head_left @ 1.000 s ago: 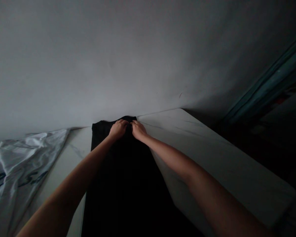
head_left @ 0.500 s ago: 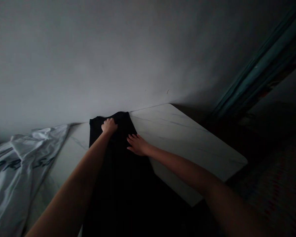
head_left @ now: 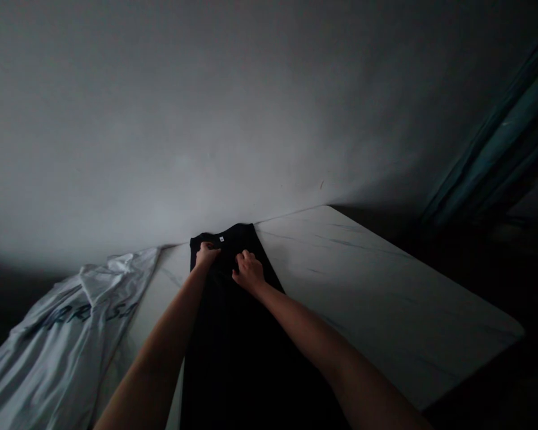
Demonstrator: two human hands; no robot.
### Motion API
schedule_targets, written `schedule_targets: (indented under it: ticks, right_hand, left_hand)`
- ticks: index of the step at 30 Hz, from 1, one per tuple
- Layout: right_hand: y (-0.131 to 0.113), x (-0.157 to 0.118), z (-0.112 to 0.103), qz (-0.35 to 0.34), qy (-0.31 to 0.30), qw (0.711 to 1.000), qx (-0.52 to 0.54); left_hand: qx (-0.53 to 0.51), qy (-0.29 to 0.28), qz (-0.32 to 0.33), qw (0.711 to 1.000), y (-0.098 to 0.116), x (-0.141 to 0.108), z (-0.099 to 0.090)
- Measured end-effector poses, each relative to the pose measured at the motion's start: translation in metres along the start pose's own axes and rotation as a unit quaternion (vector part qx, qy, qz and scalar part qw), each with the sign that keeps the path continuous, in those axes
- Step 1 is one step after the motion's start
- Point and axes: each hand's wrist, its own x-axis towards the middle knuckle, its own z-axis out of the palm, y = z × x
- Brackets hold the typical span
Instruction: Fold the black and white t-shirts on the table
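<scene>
A long black garment (head_left: 233,334) lies stretched over the marble-patterned table, its far edge close to the wall. It is too dark to tell which kind of garment it is. Inside that far edge shows a small white label (head_left: 222,239). My left hand (head_left: 207,254) is closed on the cloth near the far left corner, fingers pointing right. To its right, my right hand (head_left: 250,270) has its fingers curled into the black cloth, with the fingertips partly lost in the dark.
At the left, a white shirt (head_left: 80,316) with dark lettering hangs over the table's side. The marble-patterned table (head_left: 363,286) stands against a grey wall (head_left: 251,119), its right corner jutting out. Greenish curtain-like cloth (head_left: 497,137) hangs at the far right.
The view has shifted, so everything sits further right and lower. My right hand has gone from lying flat to curled fingers and is nearer the far edge. The white label now shows.
</scene>
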Motion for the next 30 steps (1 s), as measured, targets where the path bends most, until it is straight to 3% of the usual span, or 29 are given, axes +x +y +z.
schedule_targets:
  ticks: [6, 10, 14, 17, 21, 24, 26, 30]
  right_hand:
    - [0.009, 0.001, 0.019, -0.028, 0.031, 0.999, 0.001]
    - [0.013, 0.003, 0.022, -0.045, 0.101, 0.993, 0.047]
    - [0.022, 0.006, 0.028, -0.094, 0.19, 0.967, 0.144]
    - [0.028, 0.009, 0.035, -0.112, 0.214, 0.949, 0.205]
    - [0.036, 0.014, 0.044, -0.049, 0.213, 0.941, 0.258]
    - [0.041, 0.016, 0.045, 0.011, 0.186, 0.943, 0.276]
    - [0.043, 0.017, 0.045, 0.032, 0.17, 0.944, 0.28]
    - [0.042, 0.017, 0.044, 0.037, 0.165, 0.941, 0.293]
  left_hand:
    - [-0.039, 0.007, 0.008, 0.999, -0.02, -0.008, 0.012]
    - [-0.121, 0.042, 0.048, 0.991, -0.031, -0.01, 0.018]
    - [-0.182, 0.081, 0.08, 0.977, -0.033, -0.01, 0.017]
    - [-0.214, 0.081, 0.085, 0.97, -0.029, -0.009, 0.014]
    - [-0.218, 0.096, 0.058, 0.97, -0.021, -0.013, 0.006]
    - [-0.114, 0.127, 0.093, 0.981, -0.012, -0.019, -0.008]
    - [-0.028, 0.074, 0.151, 0.985, -0.003, -0.024, -0.018]
    - [0.004, -0.154, 0.252, 0.955, 0.018, -0.037, -0.028]
